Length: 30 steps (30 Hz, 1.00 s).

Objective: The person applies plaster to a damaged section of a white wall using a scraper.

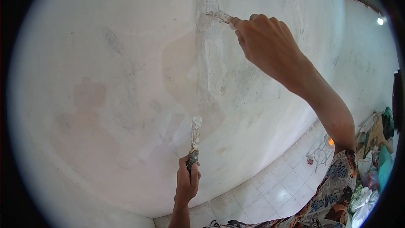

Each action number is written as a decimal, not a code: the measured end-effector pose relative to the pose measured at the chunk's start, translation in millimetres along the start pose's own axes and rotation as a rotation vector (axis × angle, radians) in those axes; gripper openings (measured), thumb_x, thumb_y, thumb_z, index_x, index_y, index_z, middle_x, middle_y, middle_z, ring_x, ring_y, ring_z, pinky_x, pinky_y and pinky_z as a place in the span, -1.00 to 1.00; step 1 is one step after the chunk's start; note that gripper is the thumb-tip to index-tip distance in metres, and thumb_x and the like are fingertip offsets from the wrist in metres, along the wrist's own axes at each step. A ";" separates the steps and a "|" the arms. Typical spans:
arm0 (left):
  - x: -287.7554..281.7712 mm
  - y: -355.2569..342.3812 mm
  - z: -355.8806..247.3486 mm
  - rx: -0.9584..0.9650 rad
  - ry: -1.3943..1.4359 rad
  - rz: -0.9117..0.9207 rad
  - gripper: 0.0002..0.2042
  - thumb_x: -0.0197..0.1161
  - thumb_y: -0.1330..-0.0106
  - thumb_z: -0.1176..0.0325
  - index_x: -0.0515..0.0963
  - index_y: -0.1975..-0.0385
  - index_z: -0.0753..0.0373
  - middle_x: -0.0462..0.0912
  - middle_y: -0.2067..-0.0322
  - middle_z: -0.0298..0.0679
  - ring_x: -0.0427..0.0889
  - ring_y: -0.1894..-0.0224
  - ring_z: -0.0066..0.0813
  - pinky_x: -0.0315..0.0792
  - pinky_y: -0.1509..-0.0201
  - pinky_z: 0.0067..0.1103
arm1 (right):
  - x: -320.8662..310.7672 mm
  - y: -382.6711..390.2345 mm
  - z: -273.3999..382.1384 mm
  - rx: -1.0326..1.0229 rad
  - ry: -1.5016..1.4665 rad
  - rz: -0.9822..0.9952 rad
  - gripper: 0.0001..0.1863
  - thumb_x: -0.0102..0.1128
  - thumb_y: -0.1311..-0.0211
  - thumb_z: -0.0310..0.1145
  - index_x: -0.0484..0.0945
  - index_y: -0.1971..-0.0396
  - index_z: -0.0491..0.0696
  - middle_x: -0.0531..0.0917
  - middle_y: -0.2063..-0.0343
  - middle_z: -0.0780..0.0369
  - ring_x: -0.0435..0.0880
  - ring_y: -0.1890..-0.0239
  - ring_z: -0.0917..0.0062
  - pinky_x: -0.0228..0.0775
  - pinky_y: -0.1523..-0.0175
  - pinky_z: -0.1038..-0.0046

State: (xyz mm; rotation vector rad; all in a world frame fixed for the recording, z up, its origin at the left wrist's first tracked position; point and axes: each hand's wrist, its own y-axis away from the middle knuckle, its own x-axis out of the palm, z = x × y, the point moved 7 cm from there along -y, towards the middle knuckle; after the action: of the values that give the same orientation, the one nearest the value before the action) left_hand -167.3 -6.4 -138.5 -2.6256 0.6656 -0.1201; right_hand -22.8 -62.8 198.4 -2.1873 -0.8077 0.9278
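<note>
My right hand (266, 44) is raised high and closed round a putty knife (220, 16), whose smeared blade lies against the white wall (143, 50). Wet-looking filler (215, 69) runs down the wall in a vertical strip below that blade, and more shows above it. Lower down, my left hand (187, 183) grips a second putty knife (195, 137) by its dark handle. That blade points upward, with a lump of white filler (196, 122) at its tip. The right knife's handle is mostly hidden by my fingers.
Pale floor tiles (265, 196) meet the wall's foot. A wire-framed stand (322, 152) with an orange spot stands on them at the right. Bags and cloths (371, 177) are heaped by the far-right wall, under a small lit lamp (380, 21). Grey patches and stains mark the wall.
</note>
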 end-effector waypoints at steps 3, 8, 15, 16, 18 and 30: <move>2.7 0.1 1.3 0.010 -0.001 0.014 -0.75 -0.11 -0.46 0.38 0.22 0.01 0.43 0.44 0.50 -0.23 0.30 0.64 -0.64 0.26 0.60 -0.61 | 4.9 10.3 -34.7 0.066 -0.094 -0.080 -0.88 0.11 -0.14 -0.51 0.59 0.39 -0.24 0.62 0.57 0.09 0.66 0.53 0.32 0.50 0.47 0.41; -2.3 9.1 2.2 0.003 0.003 -0.041 -0.76 -0.10 -0.45 0.41 0.22 0.01 0.44 0.46 0.49 -0.21 0.31 0.66 -0.62 0.25 0.62 -0.60 | 20.8 32.5 -110.2 0.148 -0.292 -0.147 -0.67 0.21 -0.23 -0.33 0.57 0.03 -0.12 0.64 0.27 0.17 0.61 0.27 0.29 0.46 0.11 0.36; -0.7 14.4 -8.8 0.057 -0.001 -0.050 -0.85 -0.18 -0.45 0.45 0.23 0.11 0.36 0.42 0.36 -0.20 0.29 0.67 -0.69 0.21 0.69 -0.69 | 41.4 25.5 -148.0 0.117 -0.646 -0.304 -0.63 0.28 -0.17 -0.44 0.58 -0.02 0.00 0.59 0.19 0.26 0.54 0.23 0.44 0.40 0.07 0.43; -0.1 15.5 -11.3 0.058 0.000 -0.048 -0.85 -0.18 -0.45 0.45 0.23 0.11 0.36 0.42 0.36 -0.20 0.29 0.67 -0.69 0.21 0.69 -0.69 | 41.6 22.2 -149.8 0.095 -0.670 -0.336 -0.60 0.27 -0.18 -0.47 0.58 -0.05 0.03 0.55 0.15 0.31 0.50 0.24 0.53 0.38 0.08 0.50; 1.1 17.9 -16.2 0.054 0.024 -0.055 -0.85 -0.18 -0.45 0.45 0.23 0.10 0.36 0.41 0.36 -0.21 0.29 0.67 -0.69 0.20 0.69 -0.69 | 44.2 16.3 -156.2 0.126 -0.650 -0.342 -0.60 0.28 -0.17 -0.47 0.59 -0.05 0.06 0.52 0.17 0.33 0.47 0.25 0.56 0.36 0.11 0.50; -0.1 20.3 -13.0 0.063 0.029 -0.082 -0.77 -0.12 -0.45 0.42 0.21 0.02 0.43 0.47 0.44 -0.21 0.30 0.68 -0.65 0.21 0.65 -0.64 | 51.0 13.5 -163.9 0.112 -0.566 -0.414 -0.61 0.36 -0.09 -0.43 0.65 0.03 0.09 0.45 0.24 0.29 0.53 0.28 0.48 0.38 0.17 0.38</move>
State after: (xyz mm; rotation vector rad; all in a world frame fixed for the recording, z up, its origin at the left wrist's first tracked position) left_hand -178.6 -27.4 -135.3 -2.5951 0.5541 -0.2002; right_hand 136.5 -83.4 260.3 -1.5757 -1.3689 1.3459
